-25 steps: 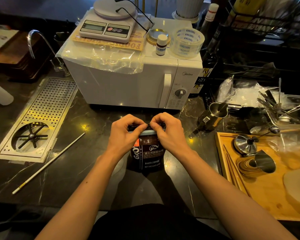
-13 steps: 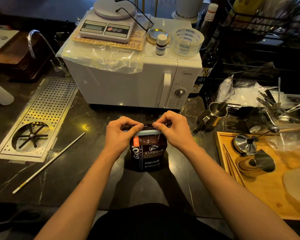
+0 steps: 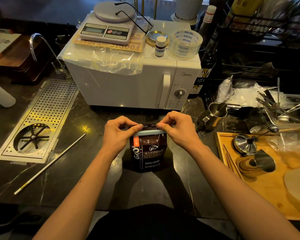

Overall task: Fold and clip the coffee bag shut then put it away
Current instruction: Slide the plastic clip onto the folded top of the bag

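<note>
One coffee bag (image 3: 148,153) upright on counter (image 3: 76,170); left hand (image 3: 119,134), right hand (image 3: 177,130) pinch folded top above one blue clip (image 3: 148,132). Grip unchanged, hands slightly farther.

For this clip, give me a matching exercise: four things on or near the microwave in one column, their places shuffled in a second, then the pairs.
Things:
1. dark brown coffee bag
2. white digital kitchen scale
3. roll of clear printed tape
4. small steel milk pitcher

Places:
A. on the white microwave's top, right end
B. on the dark counter, right of the microwave's front
C. upright on the counter, top pinched by the left hand and right hand
D. on the microwave's top, left end

Pairs: 1-C, 2-D, 3-A, 4-B
</note>
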`<act>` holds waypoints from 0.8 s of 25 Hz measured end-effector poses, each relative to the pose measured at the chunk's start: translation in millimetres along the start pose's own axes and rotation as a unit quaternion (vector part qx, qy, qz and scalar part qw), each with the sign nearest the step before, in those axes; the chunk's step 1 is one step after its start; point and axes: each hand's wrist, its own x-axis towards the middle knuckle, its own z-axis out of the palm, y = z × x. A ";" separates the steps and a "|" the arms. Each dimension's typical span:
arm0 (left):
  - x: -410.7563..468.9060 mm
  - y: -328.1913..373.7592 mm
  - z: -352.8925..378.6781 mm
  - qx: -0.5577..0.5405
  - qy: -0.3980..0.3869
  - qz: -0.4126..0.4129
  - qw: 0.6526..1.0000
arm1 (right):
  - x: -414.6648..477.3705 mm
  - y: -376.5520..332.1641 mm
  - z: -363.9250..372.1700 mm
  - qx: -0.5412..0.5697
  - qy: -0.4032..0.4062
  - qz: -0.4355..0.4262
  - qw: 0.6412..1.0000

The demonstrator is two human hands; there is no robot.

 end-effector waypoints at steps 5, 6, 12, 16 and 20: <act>1.0 -1.3 -4.5 0.005 -0.035 0.030 0.999 | 3.9 6.6 0.0 0.058 0.006 0.027 0.998; 1.5 -2.2 -5.8 0.007 -0.042 0.032 0.999 | 4.7 7.9 -0.6 0.064 0.002 0.030 0.998; 5.0 -3.8 -13.1 0.042 -0.084 0.039 0.995 | 7.7 9.1 -4.2 0.053 -0.035 0.021 0.998; 6.6 -4.8 -20.1 0.037 -0.113 0.030 0.992 | 2.9 9.5 -6.4 0.098 -0.053 0.015 0.994; 4.6 -2.7 -23.9 0.037 -0.122 0.027 0.991 | 0.3 12.9 -6.7 0.122 -0.055 0.019 0.991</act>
